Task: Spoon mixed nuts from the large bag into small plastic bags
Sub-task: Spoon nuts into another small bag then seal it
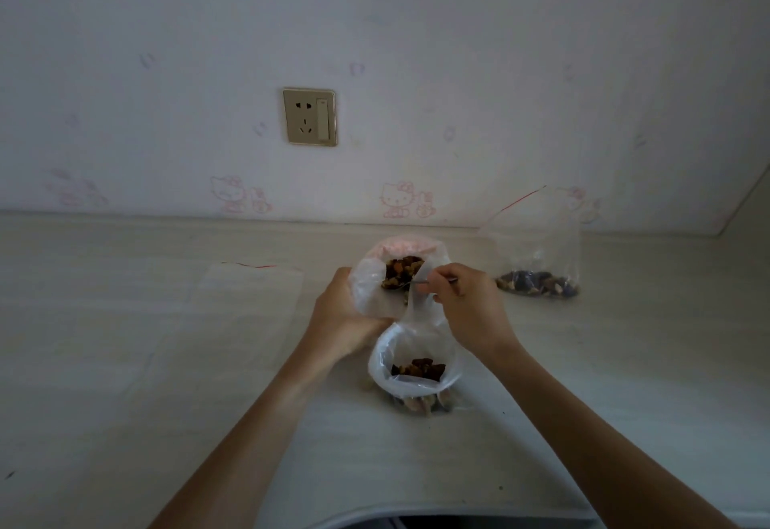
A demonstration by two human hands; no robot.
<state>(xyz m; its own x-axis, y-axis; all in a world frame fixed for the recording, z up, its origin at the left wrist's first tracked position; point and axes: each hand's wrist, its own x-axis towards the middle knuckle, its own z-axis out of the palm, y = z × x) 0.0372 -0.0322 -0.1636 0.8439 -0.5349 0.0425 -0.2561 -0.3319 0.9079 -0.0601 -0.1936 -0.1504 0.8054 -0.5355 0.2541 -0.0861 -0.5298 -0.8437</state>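
The large clear bag [375,278] stands open on the table, with mixed nuts [401,271] showing inside. My left hand [339,314] grips its left side and base. My right hand [468,303] pinches a thin metal spoon [425,282] whose bowl dips into the nuts at the bag's mouth. Just in front of it sits a small plastic bag [412,366], its mouth open, with dark nuts at the bottom. Neither hand touches this small bag.
A second small bag [537,262] with nuts at its bottom and a red zip strip stands at the back right. An empty flat zip bag [250,291] lies at the left. The pale table [125,362] meets a wall bearing a socket [310,116].
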